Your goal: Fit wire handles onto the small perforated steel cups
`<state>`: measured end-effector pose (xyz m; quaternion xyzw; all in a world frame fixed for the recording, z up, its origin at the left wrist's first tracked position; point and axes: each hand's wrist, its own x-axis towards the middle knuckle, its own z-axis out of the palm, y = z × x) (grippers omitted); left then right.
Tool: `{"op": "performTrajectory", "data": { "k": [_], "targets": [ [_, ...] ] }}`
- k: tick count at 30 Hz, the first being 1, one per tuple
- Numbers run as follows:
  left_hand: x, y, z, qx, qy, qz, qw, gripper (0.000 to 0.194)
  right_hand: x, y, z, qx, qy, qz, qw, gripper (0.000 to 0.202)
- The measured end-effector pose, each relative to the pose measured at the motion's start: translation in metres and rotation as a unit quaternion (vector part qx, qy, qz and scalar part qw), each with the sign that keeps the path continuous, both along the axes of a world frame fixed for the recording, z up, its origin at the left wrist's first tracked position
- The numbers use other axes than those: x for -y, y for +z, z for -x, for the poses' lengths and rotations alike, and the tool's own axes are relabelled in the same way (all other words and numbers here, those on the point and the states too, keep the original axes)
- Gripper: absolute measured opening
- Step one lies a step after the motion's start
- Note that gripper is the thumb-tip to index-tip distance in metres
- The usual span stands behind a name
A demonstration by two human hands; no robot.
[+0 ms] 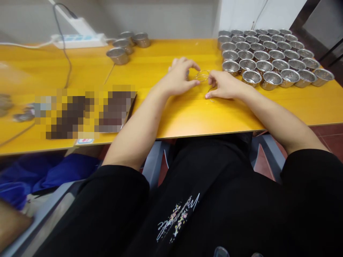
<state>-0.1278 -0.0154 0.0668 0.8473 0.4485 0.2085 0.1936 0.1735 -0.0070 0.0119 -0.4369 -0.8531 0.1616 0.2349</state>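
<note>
Thin metal wire rings [202,75] lie between my two hands, above the yellow table [182,121]. My left hand [182,75] is curved at their left side, with thumb and fingers apart and the fingertips near the wire. On the right, my right hand [222,84] has its fingers bent around a thin wire piece, whose end shows below the thumb. Rows of perforated metal cups [264,66] stand just beyond my right hand.
Several more metal cups [118,56] stand at the back left, near a white power strip [80,41] with cables. Two dark, pixelated objects lie left of my left forearm. Another person's blue-clothed leg [66,171] shows at the lower left.
</note>
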Motion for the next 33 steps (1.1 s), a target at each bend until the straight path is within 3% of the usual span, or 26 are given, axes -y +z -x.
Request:
{"op": "performTrajectory", "data": {
  "k": [6,13,21,24,30,33],
  "targets": [
    [0.002,0.001,0.000,0.005,-0.003,0.000,1.000,0.072,-0.007,-0.006,-0.007,0.001,-0.009,-0.009,1.000,0.079],
    [0.000,0.000,0.000,0.001,-0.001,-0.003,1.000,0.068,-0.008,0.000,-0.008,0.000,0.000,0.008,1.000,0.076],
    [0.007,0.006,-0.001,0.008,0.020,0.008,1.000,0.087,0.006,0.011,0.000,-0.004,-0.003,-0.012,1.000,0.072],
    [0.007,0.007,0.000,0.014,0.040,0.013,0.999,0.105,0.010,0.013,0.002,-0.007,0.013,-0.018,1.000,0.065],
    [-0.003,-0.002,0.003,0.018,0.076,-0.001,0.997,0.087,0.015,0.015,0.005,-0.001,0.038,-0.023,0.999,0.046],
    [-0.007,-0.006,0.005,0.012,0.088,0.008,0.996,0.102,0.018,0.018,0.006,-0.001,0.043,-0.035,0.998,0.038]
  ]
}}
